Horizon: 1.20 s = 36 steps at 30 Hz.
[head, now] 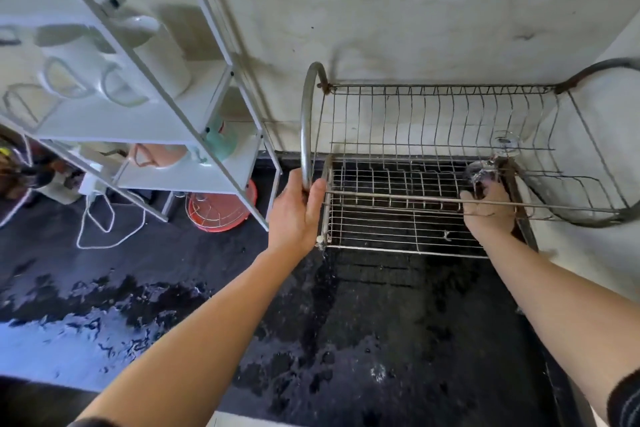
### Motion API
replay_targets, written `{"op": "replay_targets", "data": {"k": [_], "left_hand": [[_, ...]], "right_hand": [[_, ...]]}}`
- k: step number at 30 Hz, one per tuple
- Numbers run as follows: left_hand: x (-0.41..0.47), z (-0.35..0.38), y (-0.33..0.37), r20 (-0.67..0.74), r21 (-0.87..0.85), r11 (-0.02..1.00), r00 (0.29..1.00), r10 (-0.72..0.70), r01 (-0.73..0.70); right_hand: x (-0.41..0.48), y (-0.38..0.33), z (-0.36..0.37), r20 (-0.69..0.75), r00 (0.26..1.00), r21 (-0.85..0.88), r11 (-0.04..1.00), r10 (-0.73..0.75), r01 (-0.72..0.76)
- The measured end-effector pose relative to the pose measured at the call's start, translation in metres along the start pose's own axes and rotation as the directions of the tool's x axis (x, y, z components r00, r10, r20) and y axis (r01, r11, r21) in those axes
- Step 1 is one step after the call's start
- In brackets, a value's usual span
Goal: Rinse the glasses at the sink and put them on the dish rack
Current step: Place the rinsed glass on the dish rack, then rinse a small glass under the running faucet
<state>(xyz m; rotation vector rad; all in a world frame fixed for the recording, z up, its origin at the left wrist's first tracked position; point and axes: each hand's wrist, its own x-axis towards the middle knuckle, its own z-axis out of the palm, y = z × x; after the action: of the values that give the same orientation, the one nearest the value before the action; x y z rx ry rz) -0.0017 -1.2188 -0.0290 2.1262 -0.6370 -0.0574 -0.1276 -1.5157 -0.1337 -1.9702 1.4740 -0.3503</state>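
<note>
A metal wire dish rack (398,218) stands on a wet black counter against the wall. My left hand (296,215) grips the curved tube frame at the rack's left end. My right hand (490,208) reaches into the lower tier at the right and holds a clear glass (479,172) lying tilted on the wires. A second clear glass (507,142) shows just behind it, near the upper tier's wires. The sink is out of view.
A white shelf unit (145,121) with white mugs (79,73) and pink and green cups stands at the left. Under it lie an orange bowl with a wire basket (221,208) and a white cord (104,222). Water pools on the counter (86,322).
</note>
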Motion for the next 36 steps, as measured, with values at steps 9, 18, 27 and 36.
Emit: {"op": "replay_targets", "data": {"k": [9, 18, 27, 36], "left_hand": [[-0.071, -0.129, -0.098, 0.169, 0.421, 0.906, 0.978, -0.124, 0.042], [-0.156, -0.333, -0.189, -0.115, 0.473, 0.842, 0.966, -0.231, 0.258], [-0.21, -0.495, -0.27, -0.406, 0.365, 0.791, 0.848, -0.34, 0.492], [-0.243, -0.627, -0.372, -0.622, 0.245, 0.622, 0.613, -0.487, 0.743]], "right_hand": [[-0.19, -0.064, 0.046, 0.253, 0.932, -0.132, 0.946, -0.258, 0.297], [-0.373, -0.18, 0.152, 0.489, 0.688, -0.03, 0.778, -0.536, 0.628], [-0.521, -0.333, 0.258, 0.629, 0.385, 0.129, 0.579, -0.675, 0.805], [-0.657, -0.458, 0.405, 0.73, 0.095, 0.255, 0.399, -0.677, 0.881]]}}
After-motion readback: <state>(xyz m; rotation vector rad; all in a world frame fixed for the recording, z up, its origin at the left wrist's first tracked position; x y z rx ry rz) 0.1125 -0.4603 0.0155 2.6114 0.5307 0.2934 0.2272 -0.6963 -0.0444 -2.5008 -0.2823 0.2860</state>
